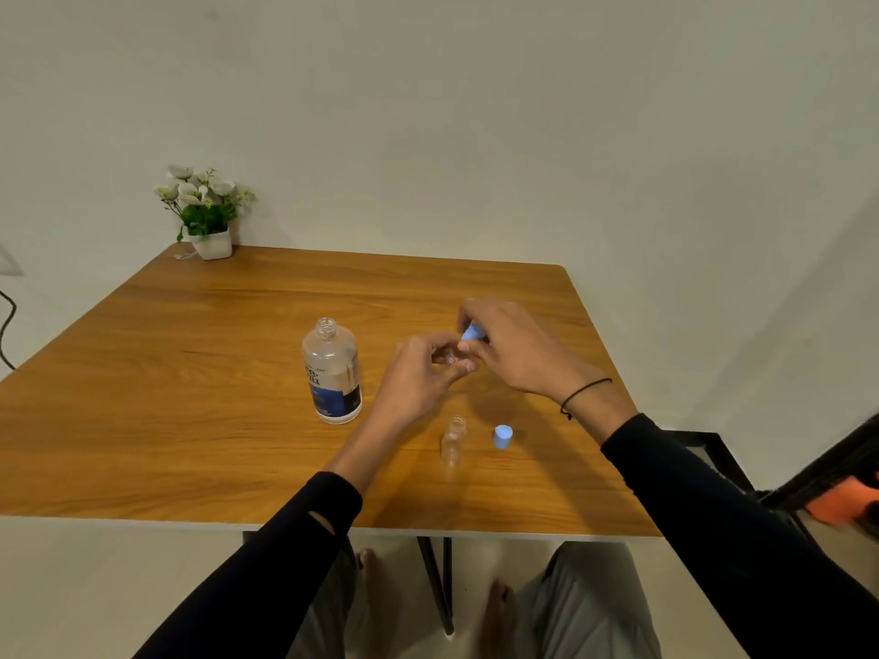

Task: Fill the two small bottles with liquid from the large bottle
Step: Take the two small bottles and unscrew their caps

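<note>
Hands meet over the middle of the wooden table (pixel 190 373), a little toward two o'clock of its centre. We curl our left hand (pixel 418 373) round a small clear bottle (pixel 447 356), mostly hidden behind the fingers, and we pinch a blue cap (pixel 472 333) in the fingertips of our right hand (pixel 513 349), tilted just above that bottle's mouth. We cannot tell whether the cap touches the neck. A thin dark band (pixel 582 392) circles our right wrist.

At nine o'clock from the hands the large bottle (pixel 333 373) stands upright, uncapped, with a dark blue label low on its body; liquid fills much of it. At six o'clock from the hands a second small bottle (pixel 453 442) stands upright and open on the table. We cannot tell how full it is. Just at its three o'clock rests a second blue cap (pixel 502 436), apart from it.

At the table's far corner, toward eleven o'clock, a white pot of flowers (pixel 207 216) sits against the wall.
</note>
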`<state>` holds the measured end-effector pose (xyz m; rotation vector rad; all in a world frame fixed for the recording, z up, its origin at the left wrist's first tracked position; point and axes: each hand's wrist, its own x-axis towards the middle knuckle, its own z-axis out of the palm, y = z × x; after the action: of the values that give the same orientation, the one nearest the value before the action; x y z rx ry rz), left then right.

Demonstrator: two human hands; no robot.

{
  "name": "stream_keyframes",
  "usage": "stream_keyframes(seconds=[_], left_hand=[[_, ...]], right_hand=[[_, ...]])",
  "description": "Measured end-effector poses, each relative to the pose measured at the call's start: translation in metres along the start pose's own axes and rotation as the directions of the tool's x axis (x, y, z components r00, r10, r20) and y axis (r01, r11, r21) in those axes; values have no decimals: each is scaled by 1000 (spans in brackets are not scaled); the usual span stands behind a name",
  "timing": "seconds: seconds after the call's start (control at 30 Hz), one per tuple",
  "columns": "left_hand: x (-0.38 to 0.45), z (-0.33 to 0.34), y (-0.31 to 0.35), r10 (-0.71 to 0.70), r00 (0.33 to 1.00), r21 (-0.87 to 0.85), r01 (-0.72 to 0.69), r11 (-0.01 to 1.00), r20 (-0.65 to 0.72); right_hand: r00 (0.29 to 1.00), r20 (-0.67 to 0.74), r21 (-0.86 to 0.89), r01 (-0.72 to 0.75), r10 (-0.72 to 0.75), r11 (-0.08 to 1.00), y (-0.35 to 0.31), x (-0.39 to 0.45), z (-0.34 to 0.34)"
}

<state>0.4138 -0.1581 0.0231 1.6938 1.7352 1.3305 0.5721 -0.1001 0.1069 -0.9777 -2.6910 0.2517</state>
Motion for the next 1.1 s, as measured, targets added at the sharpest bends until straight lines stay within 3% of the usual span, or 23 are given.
stream_keyframes(seconds=[0.1,0.23,0.43,0.6,0.87,1.1], left_hand=[[-2,-4,0,-9,1000,54,9,999,-2],[-6,-5,7,24,1000,22,-24,999,12],[-6,-6,6,-4,1000,-44,5,999,2],[-5,-10,4,68,992,-24,-66,998,111],[-11,-20,1,93,968,-38,-87,995,234],[-36,-24,-10,52,985,-78,-40,996,163]], right_hand=[[994,111,79,-8,-1,997,-5,-5,2],[997,-43,-105,-74,70,992,-6,-2,2],[994,-23,19,111,-110,994,1,-2,-2],[966,-47,69,256,-253,964,7,-10,-1],[940,-108,33,328,-322,944,11,-17,-2],[927,-115,133,370,-356,919,0,-13,-9]])
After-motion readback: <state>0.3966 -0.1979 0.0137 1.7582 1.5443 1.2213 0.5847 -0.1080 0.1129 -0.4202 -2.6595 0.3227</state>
